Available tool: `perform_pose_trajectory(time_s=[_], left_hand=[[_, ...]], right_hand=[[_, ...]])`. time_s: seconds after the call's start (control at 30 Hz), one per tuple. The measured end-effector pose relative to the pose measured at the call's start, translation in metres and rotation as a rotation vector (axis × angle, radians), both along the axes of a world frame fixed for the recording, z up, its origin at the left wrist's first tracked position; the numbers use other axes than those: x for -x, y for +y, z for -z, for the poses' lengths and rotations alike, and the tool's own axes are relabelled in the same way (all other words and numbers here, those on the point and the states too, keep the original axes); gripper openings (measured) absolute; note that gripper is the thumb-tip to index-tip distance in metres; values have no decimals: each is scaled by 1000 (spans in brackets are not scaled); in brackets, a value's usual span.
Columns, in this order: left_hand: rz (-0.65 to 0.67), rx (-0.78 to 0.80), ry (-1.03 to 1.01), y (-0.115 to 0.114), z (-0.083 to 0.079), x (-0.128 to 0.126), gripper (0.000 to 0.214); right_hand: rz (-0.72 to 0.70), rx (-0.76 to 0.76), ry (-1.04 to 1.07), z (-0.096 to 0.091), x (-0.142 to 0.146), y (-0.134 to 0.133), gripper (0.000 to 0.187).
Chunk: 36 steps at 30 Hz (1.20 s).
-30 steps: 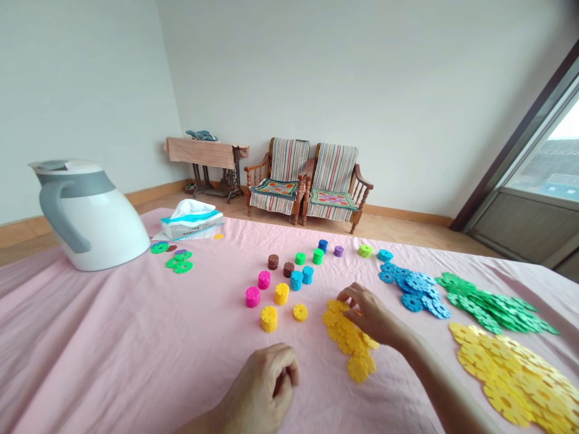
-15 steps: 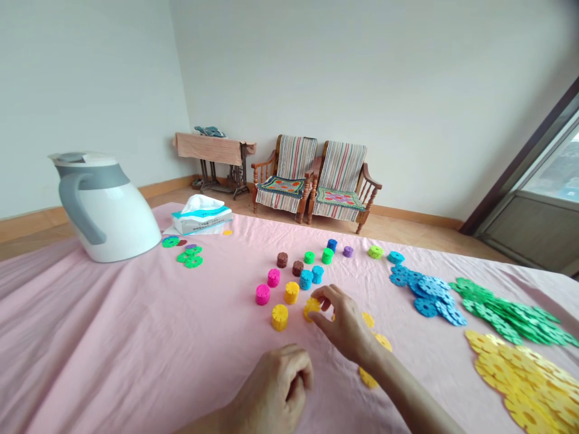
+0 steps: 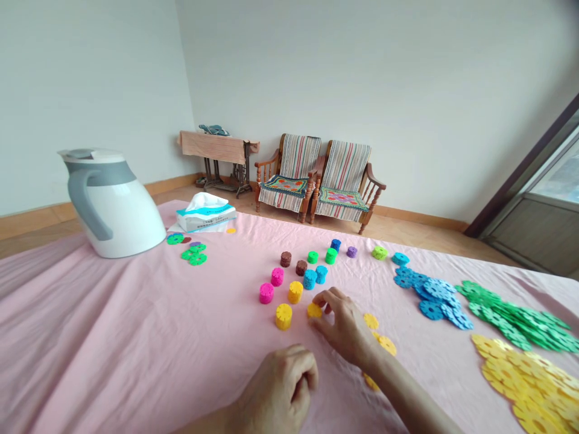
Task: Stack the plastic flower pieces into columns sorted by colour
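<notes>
Moved over from the loose yellow discs [image 3: 380, 340], right hand [image 3: 344, 325] fingers pinch a short yellow stack [image 3: 313, 310]; a nudge could topple it, while the left hand [image 3: 280, 389] rests fisted.

We saw bare pink cloth [image 3: 136, 337] lying open to the left of our left hand [image 3: 275, 395]. Ahead of our right hand [image 3: 344, 325], small coloured stacks [image 3: 301, 274] crowded the way. The kettle [image 3: 113, 202] blocked the far left, and the blue pile [image 3: 432, 295] and green pile [image 3: 515, 316] blocked the right.
</notes>
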<state>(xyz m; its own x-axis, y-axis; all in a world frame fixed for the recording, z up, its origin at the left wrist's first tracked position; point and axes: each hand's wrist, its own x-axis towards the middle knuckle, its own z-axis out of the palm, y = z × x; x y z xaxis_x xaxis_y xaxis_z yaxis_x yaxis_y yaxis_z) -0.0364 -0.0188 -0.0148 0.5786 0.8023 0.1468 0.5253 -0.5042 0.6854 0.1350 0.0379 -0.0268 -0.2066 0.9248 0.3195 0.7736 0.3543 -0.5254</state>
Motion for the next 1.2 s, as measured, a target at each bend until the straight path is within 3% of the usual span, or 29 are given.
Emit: perform_pose_trajectory(time_s=[0.17,0.27,0.4,0.5,0.67,0.97,1.2], left_hand=[[4,17,-2,0,-1,0,30],[-2,18,-7,0,0,0,30],[0,4,-14,0,1,1,30],[-1,2,-8,0,2,1,31],[14,7,-16,1,4,1,31],[2,-7,-5,1,3,1,31],[6,1,-21,2,4,0,30]], right_hand=[[4,-20,89,-11,-18,5,21],[64,-5,86,-27,-40,6,11],[3,206,-117,-42,-67,-3,12],[-31,324,-239,-42,-76,-10,21],[13,390,-306,-37,-73,-12,21],[21,357,-241,-33,-74,-6,19],[14,129,61,-31,-50,0,15]])
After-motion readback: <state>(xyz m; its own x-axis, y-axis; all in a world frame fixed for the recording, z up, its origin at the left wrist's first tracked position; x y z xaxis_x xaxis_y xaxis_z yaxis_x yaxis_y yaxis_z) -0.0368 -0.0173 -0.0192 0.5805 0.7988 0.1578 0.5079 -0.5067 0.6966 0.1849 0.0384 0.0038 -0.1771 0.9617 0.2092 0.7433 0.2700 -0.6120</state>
